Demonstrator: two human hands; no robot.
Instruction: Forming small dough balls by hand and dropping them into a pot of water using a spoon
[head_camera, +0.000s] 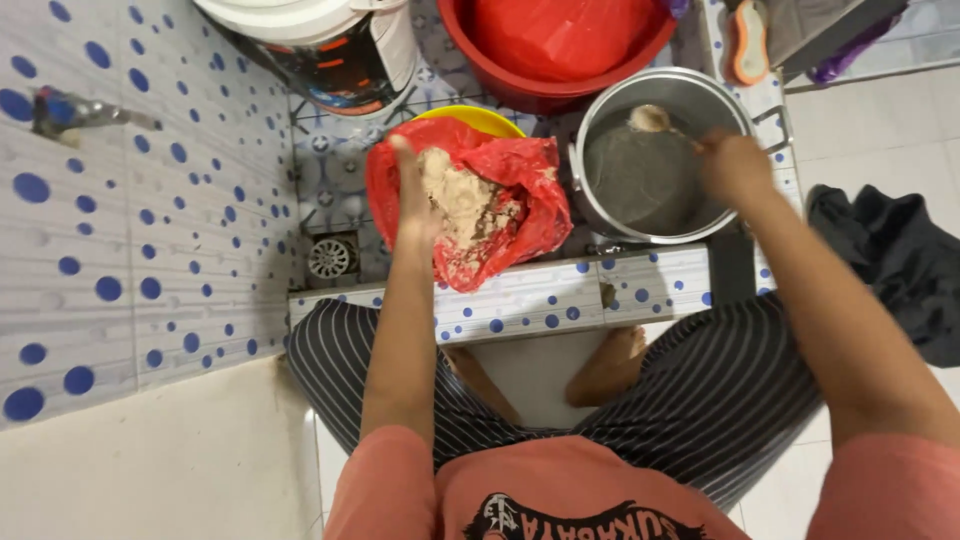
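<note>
Left hand (415, 195) flat, open, pinning red bag (530, 200) of brown powder (462, 195) open; right hand (733, 165) gripping spoon (660, 122) over steel pot (600, 215).

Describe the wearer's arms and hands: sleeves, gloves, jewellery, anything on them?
Both arms are bare from the short sleeves down. The sleeves belong to a salmon-pink T-shirt with a dark print on the chest. The left hand and right hand wear no gloves. No watch, bracelet or ring is visible; the fingers are too blurred to be sure.
</note>
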